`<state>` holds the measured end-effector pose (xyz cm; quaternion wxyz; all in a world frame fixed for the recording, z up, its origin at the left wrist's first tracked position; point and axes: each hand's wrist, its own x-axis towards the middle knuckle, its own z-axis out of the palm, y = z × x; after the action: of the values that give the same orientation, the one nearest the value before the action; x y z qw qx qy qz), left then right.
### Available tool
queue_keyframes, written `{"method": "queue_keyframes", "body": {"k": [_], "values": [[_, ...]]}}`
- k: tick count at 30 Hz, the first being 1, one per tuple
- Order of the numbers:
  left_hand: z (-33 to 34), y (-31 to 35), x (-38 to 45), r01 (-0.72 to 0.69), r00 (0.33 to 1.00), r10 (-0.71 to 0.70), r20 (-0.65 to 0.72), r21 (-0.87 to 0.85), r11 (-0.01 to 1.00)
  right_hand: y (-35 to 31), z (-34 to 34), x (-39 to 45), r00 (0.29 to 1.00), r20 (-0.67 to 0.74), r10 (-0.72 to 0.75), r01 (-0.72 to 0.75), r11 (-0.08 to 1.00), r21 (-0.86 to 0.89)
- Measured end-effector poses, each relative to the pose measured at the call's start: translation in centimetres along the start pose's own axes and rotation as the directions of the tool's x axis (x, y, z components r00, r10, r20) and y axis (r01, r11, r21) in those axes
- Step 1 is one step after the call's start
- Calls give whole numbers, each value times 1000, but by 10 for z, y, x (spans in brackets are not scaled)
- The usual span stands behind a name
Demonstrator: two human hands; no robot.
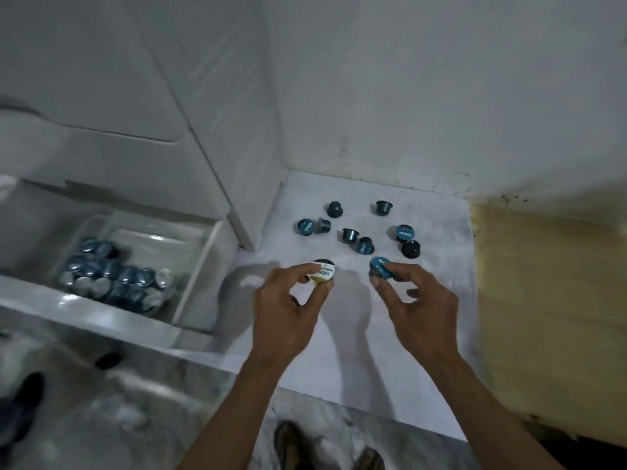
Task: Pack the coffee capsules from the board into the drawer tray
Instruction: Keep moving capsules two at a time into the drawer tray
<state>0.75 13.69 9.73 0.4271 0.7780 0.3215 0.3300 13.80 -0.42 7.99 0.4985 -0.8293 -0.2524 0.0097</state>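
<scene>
A: Status? Which step?

B: Pick step, both hands loaded. Left hand [288, 300] pinches a white-and-yellow-lidded coffee capsule [324, 273] between thumb and fingers [303, 270]. Right hand [420, 300] pinches a teal foil-lidded capsule [381, 268] the same way. Both sit just above the white board [356, 334].

A: What's left on the board?

B: Eight or so loose dark teal capsules [349, 234], scattered toward the back. Some on their sides, some lid-up. One black one [411, 249] at the right looks upside down.

A: And the tray?

B: Clear plastic drawer tray [203, 262], left of the board and lower. Already a heap of teal foil-lidded capsules [115, 276] in it, piled loosely, not in rows. Front part of the tray is full, back part looks bare.

A: Next move?

B: My read: carry both across to the left and drop them in. The left hand is nearer. The right has to cross over the board and past the white cabinet edge [244, 228]. Tray wall needs clearing on the way down.

A: Anything you can't see?

B: Left side is motion-blurred, so no capsule count in the tray. Lid text unreadable. Bodies of the two held capsules are mostly behind fingers. Tan panel [543, 300] at right is blurred too; can't tell what it is.
</scene>
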Motion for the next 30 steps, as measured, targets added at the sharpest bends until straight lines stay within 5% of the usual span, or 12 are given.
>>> {"method": "queue_keyframes", "body": {"k": [7,16,20,30], "values": [[-138,46,3,-101,993,104,-53,50,994,-123,1,-24,986,158,-59,47,996,80],[-336,-21,31,-45,990,77,-117,251,967,-240,111,-68,958,243,-154,110,976,186],[-406,-62,49,33,999,-19,-43,333,942,-271,165,-95,952,258,-167,128,978,163],[-417,-113,146,-52,970,-50,237,403,914,-290,251,-64,953,297,-62,54,998,35]]}}
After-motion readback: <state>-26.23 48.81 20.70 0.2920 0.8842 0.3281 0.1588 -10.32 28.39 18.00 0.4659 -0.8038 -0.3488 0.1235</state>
